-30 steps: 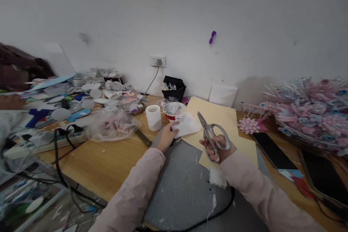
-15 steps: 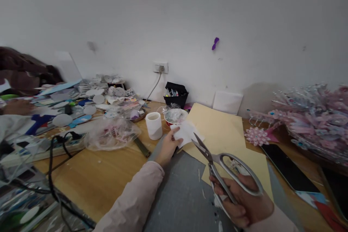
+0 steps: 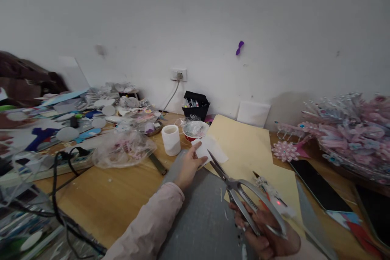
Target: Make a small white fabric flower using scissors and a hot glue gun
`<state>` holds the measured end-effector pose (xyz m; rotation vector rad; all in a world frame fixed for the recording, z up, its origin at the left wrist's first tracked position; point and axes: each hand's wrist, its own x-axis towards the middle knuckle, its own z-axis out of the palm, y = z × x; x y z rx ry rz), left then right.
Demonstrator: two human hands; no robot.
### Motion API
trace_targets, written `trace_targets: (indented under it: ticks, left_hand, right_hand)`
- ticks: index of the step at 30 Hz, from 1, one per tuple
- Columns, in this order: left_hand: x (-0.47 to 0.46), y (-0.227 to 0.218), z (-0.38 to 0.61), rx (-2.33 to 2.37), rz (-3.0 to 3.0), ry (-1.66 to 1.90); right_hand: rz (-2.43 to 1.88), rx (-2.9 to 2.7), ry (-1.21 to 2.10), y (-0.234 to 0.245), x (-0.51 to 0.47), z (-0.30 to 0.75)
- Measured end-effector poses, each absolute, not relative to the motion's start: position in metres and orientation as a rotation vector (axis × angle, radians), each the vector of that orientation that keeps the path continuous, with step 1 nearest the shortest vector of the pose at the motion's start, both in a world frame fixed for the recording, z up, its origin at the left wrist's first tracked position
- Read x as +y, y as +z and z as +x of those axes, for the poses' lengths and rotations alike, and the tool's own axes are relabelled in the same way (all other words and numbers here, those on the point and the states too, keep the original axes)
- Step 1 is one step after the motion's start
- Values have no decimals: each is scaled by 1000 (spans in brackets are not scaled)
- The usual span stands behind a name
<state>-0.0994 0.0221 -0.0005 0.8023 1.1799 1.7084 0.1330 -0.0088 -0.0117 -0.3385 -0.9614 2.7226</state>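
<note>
Advancing since the earlier frame, the silver metal scissors [image 3: 240, 193] are now reaching the thin white square sheet [image 3: 211, 149] with their tips (blades almost together). The right hand [image 3: 268, 237] is gripping the handles, fingers curled through the loops. The left hand [image 3: 189, 166] is pinching the sheet's near edge over the grey cutting mat [image 3: 198, 219].

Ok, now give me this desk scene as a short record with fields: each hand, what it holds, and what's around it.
Left hand: pinches a white paper piece by its near edge
Right hand: grips scissors, tips pointing at the paper piece; contact unclear
Under the hands: grey mat on a wooden table
Nearby: tan sheet, white cup, film-covered bowl, black phone
</note>
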Motion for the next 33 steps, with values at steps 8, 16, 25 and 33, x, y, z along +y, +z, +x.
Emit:
trace_targets:
  ticks: [8,16,25,33]
  left_hand:
    - [17,5,-87,1078,794,1670]
    - [18,3,-85,1010,813,1636]
    - [16,7,-86,1011,816,1623]
    - [12,10,-84,1001,911,1546]
  right_hand:
    - [-352,-940,2683,-6,-7,128]
    - [-412,-984,2614,-2,-12,125]
    - [-494,-1084,2490,-7,-17,121]
    - [-478,-937,2523,-12,-16,120]
